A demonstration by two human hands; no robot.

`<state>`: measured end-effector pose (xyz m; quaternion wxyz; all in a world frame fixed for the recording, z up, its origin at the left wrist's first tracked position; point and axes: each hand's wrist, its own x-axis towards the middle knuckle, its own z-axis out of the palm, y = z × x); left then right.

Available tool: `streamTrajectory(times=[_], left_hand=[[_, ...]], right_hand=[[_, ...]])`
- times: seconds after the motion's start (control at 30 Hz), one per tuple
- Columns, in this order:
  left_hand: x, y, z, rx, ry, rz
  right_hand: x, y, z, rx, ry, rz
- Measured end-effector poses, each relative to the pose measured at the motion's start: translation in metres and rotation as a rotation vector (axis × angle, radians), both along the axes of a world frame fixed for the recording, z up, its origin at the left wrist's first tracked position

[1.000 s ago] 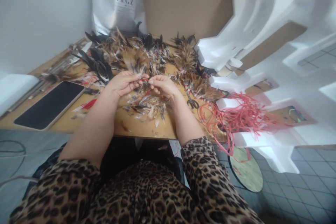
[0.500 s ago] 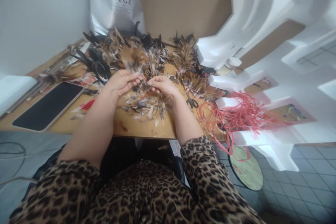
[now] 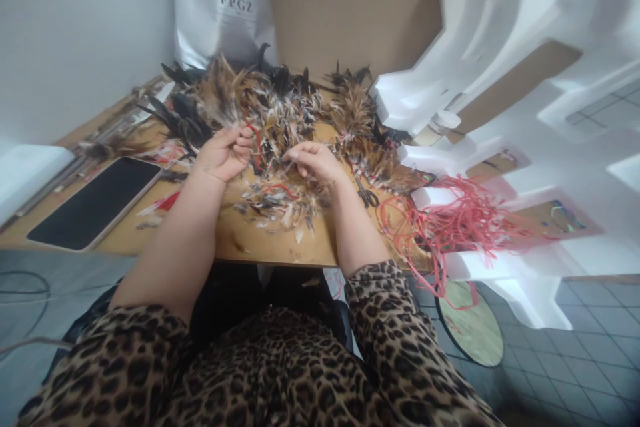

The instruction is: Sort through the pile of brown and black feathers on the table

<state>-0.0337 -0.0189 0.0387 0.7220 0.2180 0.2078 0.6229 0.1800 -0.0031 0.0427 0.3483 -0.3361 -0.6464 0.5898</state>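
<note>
above the yellow-brown table (image 3: 230, 243), the left hand (image 3: 223, 155) pinches one fluffy brown feather bundle (image 3: 220, 90) with one curling red strip (image 3: 259, 147) beside it; fingers of the right hand (image 3: 317, 161) bunch close together, whether on anything cannot be told. one phone (image 3: 95, 203) and one pair of scissors (image 3: 367, 195) lie there, before one smooth white bag (image 3: 225, 33) and a brown wall (image 3: 345, 7). at right, tangled red ribbons (image 3: 463, 220) drape over angular white blocks (image 3: 407, 103).

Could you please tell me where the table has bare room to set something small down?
The table has room at its front edge, in front of the loose feathers, between left forearm and right forearm; a smaller patch lies between phone and left forearm. Feather bundles crowd the back; scissors and red strips the right.
</note>
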Motion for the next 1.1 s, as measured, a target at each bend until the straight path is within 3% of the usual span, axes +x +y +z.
streamTrajectory(times=[0.1, 0.27, 0.47, 0.63, 0.77, 0.97, 1.1], left_hand=[[0.008, -0.001, -0.002, 0.024, 0.069, -0.086], [0.015, 0.003, -0.009, 0.036, 0.21, -0.151], [0.017, 0.005, -0.012, -0.016, 0.295, -0.164], [0.019, 0.007, -0.012, -0.101, 0.352, -0.151], [0.016, 0.01, -0.013, -0.11, 0.383, -0.043], [0.016, 0.009, -0.01, -0.026, 0.401, -0.045], [0.022, 0.008, -0.013, -0.065, 0.407, -0.089]], right_hand=[[-0.006, 0.001, 0.001, -0.001, 0.156, -0.119], [-0.018, -0.004, -0.002, -0.158, 0.119, 0.07], [-0.017, 0.004, -0.009, -0.179, 0.147, -0.116], [-0.014, 0.006, -0.005, -0.093, 0.088, -0.253], [-0.011, 0.007, -0.003, 0.034, -0.04, -0.353], [-0.009, 0.01, -0.008, 0.196, -0.128, -0.315], [-0.01, 0.011, -0.011, 0.274, -0.205, -0.297]])
